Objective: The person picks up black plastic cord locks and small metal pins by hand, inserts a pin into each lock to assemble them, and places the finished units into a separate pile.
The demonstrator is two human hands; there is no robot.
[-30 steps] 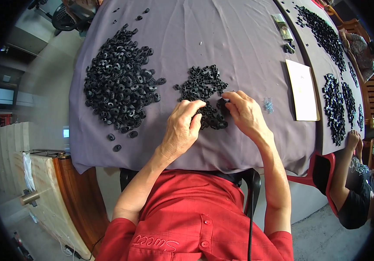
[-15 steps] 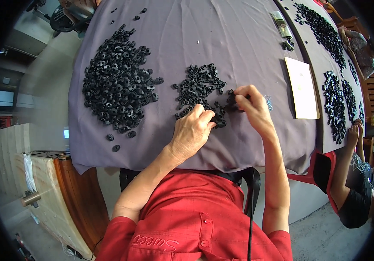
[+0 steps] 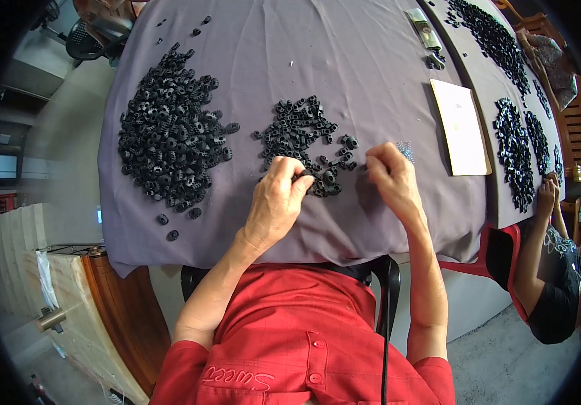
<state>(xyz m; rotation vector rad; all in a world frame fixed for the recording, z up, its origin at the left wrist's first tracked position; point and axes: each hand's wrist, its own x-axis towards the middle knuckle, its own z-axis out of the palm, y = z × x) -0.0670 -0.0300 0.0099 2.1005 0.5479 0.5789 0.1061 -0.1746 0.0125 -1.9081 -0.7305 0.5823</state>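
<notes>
change noted: the right hand [image 3: 396, 182] has drawn off to the right of the smaller heap of black parts [image 3: 290, 131], and the loose black parts [image 3: 349, 142] that lay against its fingertips half a second ago now lie free on the grey-purple cloth [image 3: 250, 67]. the left hand [image 3: 275, 199] has come back toward the near left edge of that heap. the whole view has also shifted a little.

state of hands: apart from each other. the left hand has thumb and forefinger pinched on a black piece [image 3: 306, 175]. the right hand has its fingers curled in toward the thumb, near the pale blue beads [image 3: 406, 150]; whether it grips anything cannot be told.

position of parts: the smaller heap lies before and between the hands; the larger heap of ridged black parts [image 3: 165, 135] stands well apart to the left.

finding, as a judgement: the work is mid-course, handled piece by piece, with much of both heaps remaining.

markings: stitched script [image 3: 236, 378] on the red shirt [image 3: 263, 324] is legible (not transcribed here). the white sheet [image 3: 461, 128] bears faint marks, unreadable. print on the packet [image 3: 424, 29] cannot be made out.
</notes>
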